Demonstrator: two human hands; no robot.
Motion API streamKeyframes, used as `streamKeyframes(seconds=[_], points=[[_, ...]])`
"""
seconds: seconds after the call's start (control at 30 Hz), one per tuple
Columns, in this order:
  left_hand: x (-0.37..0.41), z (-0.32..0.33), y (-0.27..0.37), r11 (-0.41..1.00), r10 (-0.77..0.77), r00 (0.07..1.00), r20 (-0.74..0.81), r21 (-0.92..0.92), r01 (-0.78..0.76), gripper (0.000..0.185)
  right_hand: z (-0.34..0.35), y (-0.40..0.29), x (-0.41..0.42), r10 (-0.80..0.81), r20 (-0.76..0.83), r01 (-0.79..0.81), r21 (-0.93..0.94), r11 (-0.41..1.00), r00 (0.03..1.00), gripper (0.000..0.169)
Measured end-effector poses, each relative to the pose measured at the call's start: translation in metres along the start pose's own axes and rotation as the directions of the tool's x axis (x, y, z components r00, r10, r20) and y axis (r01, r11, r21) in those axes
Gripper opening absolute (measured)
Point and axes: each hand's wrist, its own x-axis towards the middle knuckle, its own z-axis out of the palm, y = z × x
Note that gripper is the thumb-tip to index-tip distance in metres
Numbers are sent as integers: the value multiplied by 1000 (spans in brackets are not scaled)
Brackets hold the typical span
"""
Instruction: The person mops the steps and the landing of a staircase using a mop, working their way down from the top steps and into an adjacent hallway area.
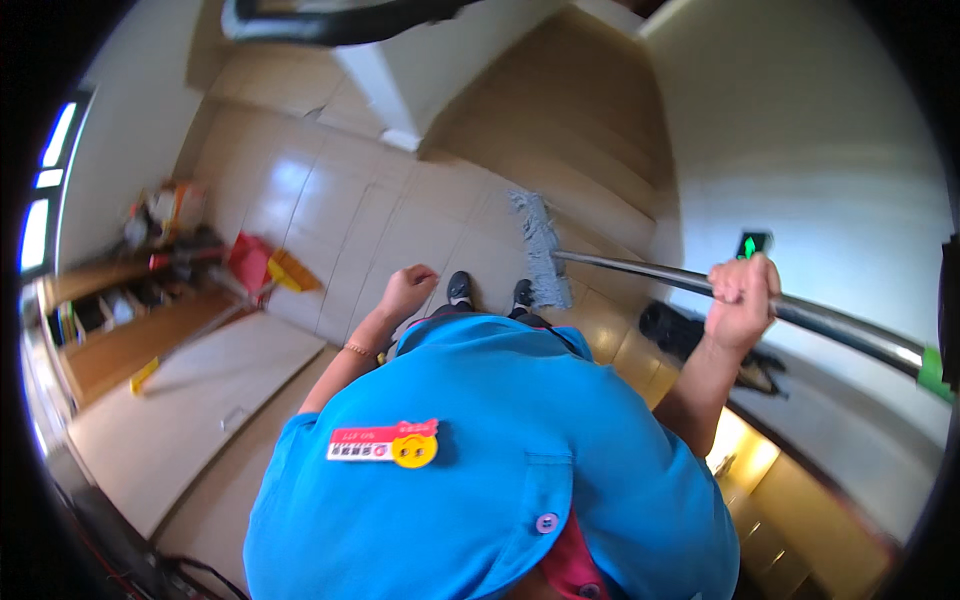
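My right hand (739,300) grips the metal handle (637,266) of a flat mop, raised to the right of my body. The handle slopes down to a grey string mop head (541,251), which lies on the tiled floor beside my right shoe (523,291). A green part (934,373) shows on the handle's upper end at the right rim. My left hand (411,289) hangs in front of me over the floor near my left shoe (459,285). Its fingers are curled in, and I see nothing in them.
Brown steps (555,135) lie ahead on the right. A white wall (810,150) carries a green arrow sign (752,244). On the left are a red dustpan (247,262), a yellow broom head (291,271), a wooden shelf (112,360) and a pale panel (202,397). A dark rail (337,30) crosses the top.
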Motion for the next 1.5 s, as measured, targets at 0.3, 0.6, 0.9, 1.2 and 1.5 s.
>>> streamKeyframes(seconds=[0.3,0.6,0.9,1.2,1.5], points=[[46,39,-41,951,-96,986,138,306,50,26,-144,6,-43,-110,-620,-17,-195,981,777,36],[136,62,-49,908,-141,978,152,414,67,18,-286,10,-72,-166,-933,-247,-250,936,318,43],[92,158,113,944,-135,960,244,325,51,19,-451,126,-72,-218,-969,-418,-247,874,117,35],[113,112,-23,715,-70,971,230,690,-112,21,-552,153,-25,20,-992,-751,-83,655,127,53],[86,86,-24,711,-144,982,123,703,16,23,-585,147,-13,-53,-996,-713,-87,695,70,58]])
